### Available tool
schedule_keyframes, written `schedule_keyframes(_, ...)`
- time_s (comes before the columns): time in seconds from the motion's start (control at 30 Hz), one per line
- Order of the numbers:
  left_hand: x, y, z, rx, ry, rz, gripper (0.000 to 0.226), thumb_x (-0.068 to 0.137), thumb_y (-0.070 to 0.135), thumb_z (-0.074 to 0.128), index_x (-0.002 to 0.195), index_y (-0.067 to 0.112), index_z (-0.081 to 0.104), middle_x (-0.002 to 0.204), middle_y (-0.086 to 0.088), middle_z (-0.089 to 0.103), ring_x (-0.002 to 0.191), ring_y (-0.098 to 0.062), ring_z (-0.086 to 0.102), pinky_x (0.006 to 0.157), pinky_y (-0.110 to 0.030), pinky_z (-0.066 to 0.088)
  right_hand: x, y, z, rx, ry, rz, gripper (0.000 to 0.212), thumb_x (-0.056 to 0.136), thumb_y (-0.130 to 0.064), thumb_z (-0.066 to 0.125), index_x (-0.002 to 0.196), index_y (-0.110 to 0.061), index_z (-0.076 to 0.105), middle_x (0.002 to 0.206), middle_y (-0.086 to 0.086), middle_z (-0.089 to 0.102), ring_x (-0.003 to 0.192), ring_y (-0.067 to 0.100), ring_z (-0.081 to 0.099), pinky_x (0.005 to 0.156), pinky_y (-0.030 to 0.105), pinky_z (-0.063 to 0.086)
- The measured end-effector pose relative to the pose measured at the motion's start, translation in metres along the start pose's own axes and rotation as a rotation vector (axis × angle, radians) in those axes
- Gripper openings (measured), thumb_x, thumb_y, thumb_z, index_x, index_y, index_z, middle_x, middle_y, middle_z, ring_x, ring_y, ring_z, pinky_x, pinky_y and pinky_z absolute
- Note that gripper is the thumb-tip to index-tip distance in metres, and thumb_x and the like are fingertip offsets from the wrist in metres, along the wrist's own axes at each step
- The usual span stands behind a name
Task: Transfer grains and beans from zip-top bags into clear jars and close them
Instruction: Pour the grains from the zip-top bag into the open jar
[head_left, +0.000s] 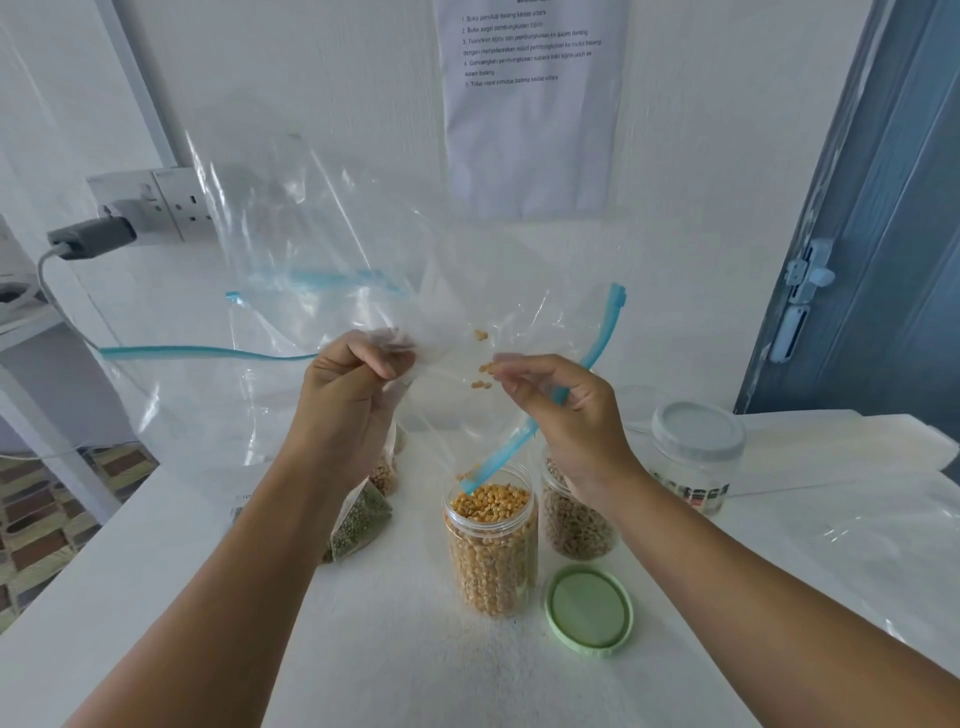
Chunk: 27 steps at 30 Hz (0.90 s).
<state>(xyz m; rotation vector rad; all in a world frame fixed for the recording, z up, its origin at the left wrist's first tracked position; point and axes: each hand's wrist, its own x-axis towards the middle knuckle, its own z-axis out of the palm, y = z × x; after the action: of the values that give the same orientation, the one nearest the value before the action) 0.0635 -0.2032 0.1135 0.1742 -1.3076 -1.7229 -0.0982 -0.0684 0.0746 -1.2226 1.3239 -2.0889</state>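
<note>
A nearly empty clear zip-top bag (322, 244) with a blue zip strip hangs upside down over an open clear jar (491, 551) full of yellow corn kernels. My left hand (353, 400) pinches the bag's crumpled plastic. My right hand (566, 410) pinches the bag beside the blue strip, whose end dips into the jar's mouth. A few kernels (483, 369) cling inside the bag between my hands. The jar's green lid (589, 609) lies flat on the table to its right.
Behind the corn jar stands a jar of pale beans (574, 525), and farther right a lidded jar (696, 457). Bags of green beans (361, 519) and pale beans (385, 475) lie left of it. An empty clear bag (852, 519) lies at right. The white table (208, 597) ends at left.
</note>
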Motion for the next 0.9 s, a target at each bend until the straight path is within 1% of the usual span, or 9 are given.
schedule_keyframes(0.13, -0.001, 0.003, -0.001, -0.015, -0.025, -0.026, 0.048, 0.084, -0.012, 0.057, 0.049, 0.022, 0.064, 0.093, -0.002, 0.071, 0.093, -0.017, 0.073, 0.087, -0.028, 0.059, 0.001, 0.003, 0.001, -0.041, 0.031, -0.037, 0.020, 0.097, -0.001, 0.068, 0.095, -0.017, 0.080, 0.106, 0.002, 0.079, 0.114, 0.018, 0.070, 0.105, 0.034, 0.052)
schedule_keyframes(0.23, -0.003, 0.002, -0.004, -0.035, -0.037, -0.061, 0.051, 0.089, -0.014, 0.052, 0.055, 0.021, 0.068, 0.089, 0.004, 0.074, 0.085, -0.013, 0.072, 0.093, -0.035, 0.054, 0.003, 0.003, 0.001, -0.057, 0.039, -0.061, 0.024, 0.097, 0.001, 0.067, 0.091, -0.018, 0.080, 0.101, -0.001, 0.079, 0.110, 0.014, 0.071, 0.100, 0.024, 0.051)
schedule_keyframes(0.3, -0.003, 0.004, -0.003, -0.055, -0.056, -0.072, 0.054, 0.094, -0.014, 0.049, 0.060, 0.022, 0.071, 0.101, 0.006, 0.078, 0.082, -0.010, 0.070, 0.095, -0.036, 0.052, 0.004, 0.002, 0.000, -0.069, 0.033, -0.087, 0.024, 0.096, 0.002, 0.067, 0.089, -0.017, 0.079, 0.099, -0.002, 0.079, 0.108, 0.014, 0.072, 0.097, 0.021, 0.051)
schedule_keyframes(0.37, -0.002, 0.006, -0.001, -0.070, -0.053, -0.075, 0.049, 0.091, -0.009, 0.054, 0.060, 0.024, 0.072, 0.125, 0.004, 0.075, 0.095, -0.013, 0.070, 0.095, -0.034, 0.053, 0.006, 0.001, 0.000, -0.080, 0.021, -0.108, 0.023, 0.095, 0.003, 0.068, 0.089, -0.017, 0.079, 0.098, -0.003, 0.078, 0.106, 0.012, 0.072, 0.095, 0.020, 0.051)
schedule_keyframes(0.4, 0.000, 0.006, 0.000, -0.074, -0.036, -0.074, 0.044, 0.088, -0.005, 0.058, 0.059, 0.025, 0.072, 0.125, 0.004, 0.074, 0.102, -0.015, 0.070, 0.096, -0.034, 0.052, 0.006, 0.001, 0.000, -0.081, 0.012, -0.116, 0.024, 0.095, 0.002, 0.069, 0.090, -0.018, 0.079, 0.099, -0.003, 0.078, 0.106, 0.011, 0.071, 0.095, 0.020, 0.051)
schedule_keyframes(0.57, 0.001, 0.002, 0.000, -0.080, 0.005, -0.049, 0.032, 0.079, 0.002, 0.069, 0.056, 0.023, 0.070, 0.093, 0.008, 0.076, 0.093, -0.014, 0.072, 0.087, -0.034, 0.057, 0.003, 0.008, -0.003, -0.149, -0.073, -0.085, 0.033, 0.096, 0.002, 0.068, 0.097, -0.028, 0.081, 0.126, -0.002, 0.070, 0.125, 0.008, 0.062, 0.102, 0.018, 0.048)
schedule_keyframes(0.67, 0.000, 0.003, 0.000, -0.036, -0.006, -0.037, 0.024, 0.075, 0.005, 0.076, 0.059, 0.023, 0.071, 0.098, 0.004, 0.076, 0.097, -0.017, 0.070, 0.100, -0.040, 0.049, 0.000, 0.013, -0.007, -0.194, -0.107, -0.039, 0.027, 0.098, 0.000, 0.066, 0.099, -0.022, 0.081, 0.112, -0.004, 0.077, 0.112, 0.010, 0.070, 0.096, 0.017, 0.050)
schedule_keyframes(0.77, 0.000, 0.004, 0.002, 0.014, -0.011, -0.032, 0.028, 0.081, 0.004, 0.071, 0.060, 0.022, 0.072, 0.110, 0.002, 0.077, 0.106, -0.017, 0.071, 0.110, -0.045, 0.042, 0.002, 0.016, -0.008, -0.229, -0.037, -0.042, 0.023, 0.096, 0.002, 0.068, 0.093, -0.016, 0.081, 0.100, -0.003, 0.078, 0.107, 0.011, 0.071, 0.095, 0.016, 0.051)
schedule_keyframes(0.9, -0.002, 0.008, 0.009, 0.032, -0.070, -0.004, 0.020, 0.075, 0.008, 0.076, 0.061, 0.022, 0.075, 0.112, -0.003, 0.078, 0.109, -0.019, 0.072, 0.096, -0.034, 0.055, 0.004, 0.016, -0.008, -0.270, -0.023, -0.092, 0.026, 0.092, 0.006, 0.071, 0.088, -0.019, 0.081, 0.096, -0.001, 0.074, 0.103, 0.013, 0.070, 0.093, 0.016, 0.051)
